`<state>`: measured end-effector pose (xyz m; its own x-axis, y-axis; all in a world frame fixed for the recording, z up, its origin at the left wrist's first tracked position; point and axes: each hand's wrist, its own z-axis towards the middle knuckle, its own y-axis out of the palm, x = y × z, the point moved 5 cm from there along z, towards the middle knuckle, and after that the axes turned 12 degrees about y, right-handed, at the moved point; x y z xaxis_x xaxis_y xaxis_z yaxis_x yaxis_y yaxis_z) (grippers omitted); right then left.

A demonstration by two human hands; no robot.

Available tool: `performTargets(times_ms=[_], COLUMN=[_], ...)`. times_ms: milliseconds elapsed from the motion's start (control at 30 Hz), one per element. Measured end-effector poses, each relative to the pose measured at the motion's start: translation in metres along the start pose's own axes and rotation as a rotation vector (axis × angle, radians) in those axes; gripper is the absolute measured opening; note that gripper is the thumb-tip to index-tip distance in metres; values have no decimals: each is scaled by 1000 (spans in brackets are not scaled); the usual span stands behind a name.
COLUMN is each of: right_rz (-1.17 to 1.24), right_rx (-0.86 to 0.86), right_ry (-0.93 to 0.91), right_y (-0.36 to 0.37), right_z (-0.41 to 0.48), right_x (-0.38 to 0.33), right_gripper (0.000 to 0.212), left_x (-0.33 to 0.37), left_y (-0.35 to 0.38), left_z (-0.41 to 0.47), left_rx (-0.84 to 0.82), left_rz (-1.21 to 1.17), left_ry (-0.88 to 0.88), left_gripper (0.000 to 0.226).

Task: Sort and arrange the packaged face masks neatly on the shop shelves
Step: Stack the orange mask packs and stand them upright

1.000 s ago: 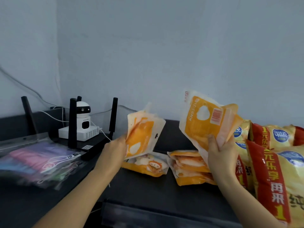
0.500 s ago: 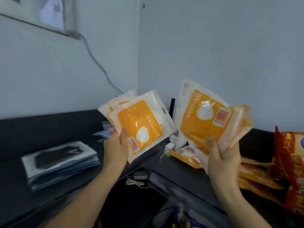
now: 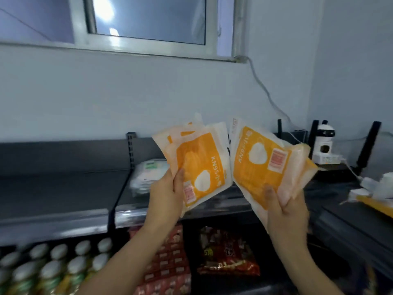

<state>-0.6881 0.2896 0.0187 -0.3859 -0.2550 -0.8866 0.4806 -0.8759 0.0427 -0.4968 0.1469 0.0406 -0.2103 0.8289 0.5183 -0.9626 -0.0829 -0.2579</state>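
Dark shelf under window; hands, left and right, each grip orange mask packs.

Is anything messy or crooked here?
Yes. The orange mask packs in the left hand are fanned out unevenly, not squared up. At the right, an orange pack lies slanted on the dark shelf under a loose white heap.

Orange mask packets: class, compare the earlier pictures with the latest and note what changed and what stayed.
The view swung left: the white camera now sits far right and a window has appeared. The left hand brought its fan of packets close beside the stack of packets in the right hand. Both hands kept their grip.
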Motion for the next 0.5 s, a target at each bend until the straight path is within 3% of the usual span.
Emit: performTargets(times_ms=[100,300,500], right_rz=[15,-63,-98], right_rx=[-132,-347,-442], right_ry=[-9,-44,-107], right_y=[49,132,216], right_z=[-33,-97,-163], right_x=[-18,-57,-95], right_gripper=[26,60,58], left_x=[-13,-33,-70], left_y=[-59,-161,-268], left_z=[-5,-19,-32], left_rx=[30,90,126], left_rz=[125,232,282], left_ry=[32,32,33], left_gripper=[28,29,42])
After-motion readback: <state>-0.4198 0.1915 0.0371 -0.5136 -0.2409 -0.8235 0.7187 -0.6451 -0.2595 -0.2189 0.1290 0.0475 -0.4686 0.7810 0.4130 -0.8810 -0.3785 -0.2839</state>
